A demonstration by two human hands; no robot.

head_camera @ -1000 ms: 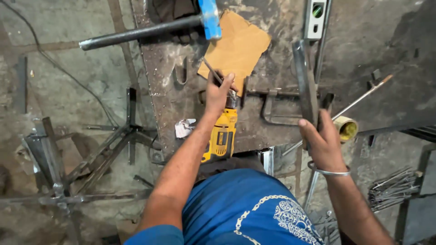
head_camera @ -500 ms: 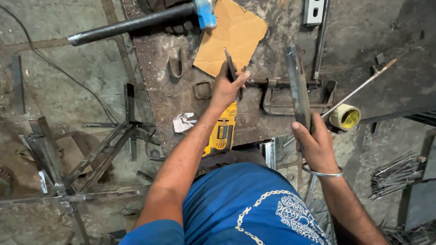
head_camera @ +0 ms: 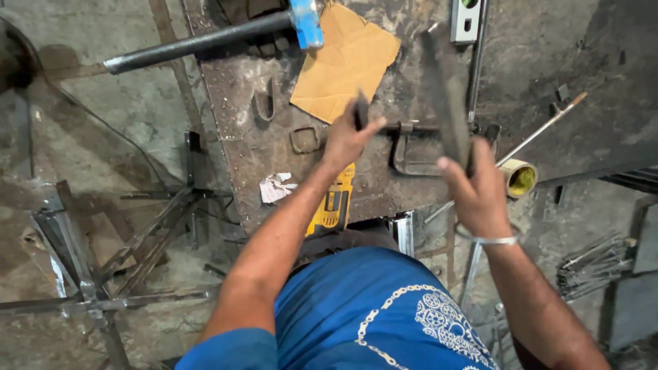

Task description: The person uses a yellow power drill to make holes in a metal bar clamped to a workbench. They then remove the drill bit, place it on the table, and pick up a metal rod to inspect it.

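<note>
My left hand (head_camera: 348,139) grips a short dark tool (head_camera: 360,109) and holds it above the rusty steel workbench (head_camera: 240,89), just below a piece of brown cardboard (head_camera: 346,60). My right hand (head_camera: 475,183) is closed around a long flat metal bar (head_camera: 445,89) that rises steeply away from me. A yellow cordless drill (head_camera: 334,200) lies on the bench under my left forearm. A dark clamp (head_camera: 409,147) sits between my two hands.
A dark pipe with a blue-headed hammer (head_camera: 305,20) lies across the bench top. A roll of tape (head_camera: 519,177), a thin rod (head_camera: 541,130), a small level (head_camera: 466,17) and crumpled paper (head_camera: 275,186) are nearby. Metal frames (head_camera: 103,260) lie on the floor, left.
My left hand has lifted off the drill and now holds the dark tool higher, near the cardboard. My right hand has raised the flat bar and shifted it slightly left.
</note>
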